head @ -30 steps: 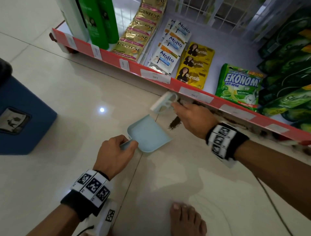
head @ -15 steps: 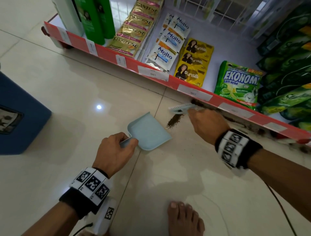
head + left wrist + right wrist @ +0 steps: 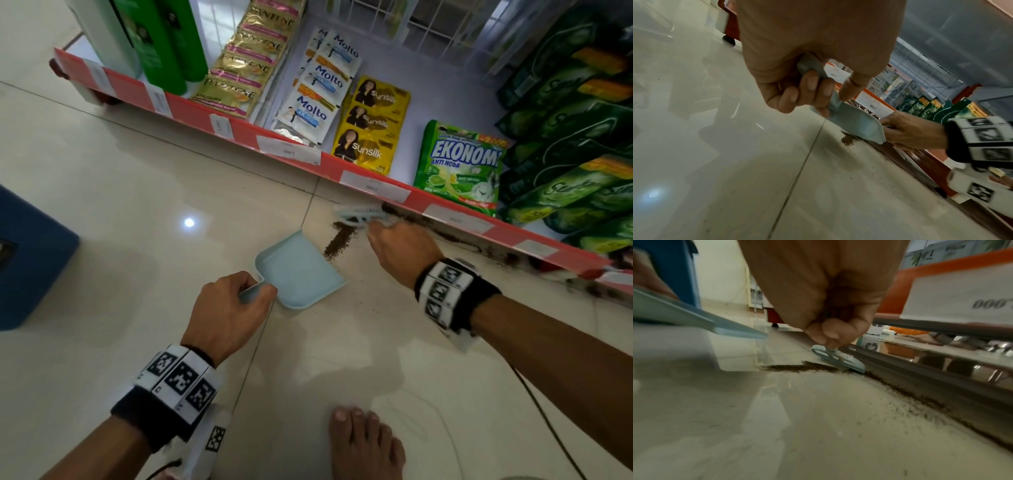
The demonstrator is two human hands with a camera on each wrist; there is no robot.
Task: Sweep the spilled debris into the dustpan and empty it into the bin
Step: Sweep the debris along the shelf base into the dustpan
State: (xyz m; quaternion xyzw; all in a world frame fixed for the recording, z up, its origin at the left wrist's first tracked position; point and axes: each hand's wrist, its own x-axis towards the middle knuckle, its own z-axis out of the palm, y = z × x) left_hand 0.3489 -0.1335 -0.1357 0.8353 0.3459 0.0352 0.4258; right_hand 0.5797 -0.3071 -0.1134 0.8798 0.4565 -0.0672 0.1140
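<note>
1. While the bare foot (image 3: pixel 363 442) is planted on the floor tile (image 3: pixel 137 192) nearest me, the left hand (image 3: pixel 226 311) has not moved over the last second: its grip is curled round the handle of the pale blue dustpan (image 3: pixel 301 270), thumb on top. The wrist view shows the pan tilted, with its front lip down on the tile.

2. What has changed is just beyond. The right hand (image 3: pixel 404 250) has swung the small brush (image 3: pixel 359 216) from a raised, head-up position a second ago down and back to the foot of the shelf (image 3: pixel 373 186). The brush now lies low, at the far end of the brown streak of debris (image 3: pixel 339 240).

3. To my eye that is a reset for a fresh stroke, not a finished one. The streak lies just beside the pan's right edge, outside it, and the pan looks nearly bare.

4. The right grip is closed tight on the brush handle; the right wrist view shows the fingers folded over it.

5. Farther right, more grit trails along the shelf base, so several more strokes look needed.

6. Well off to the left stands the blue bin (image 3: pixel 30 260), not yet reached.
</note>
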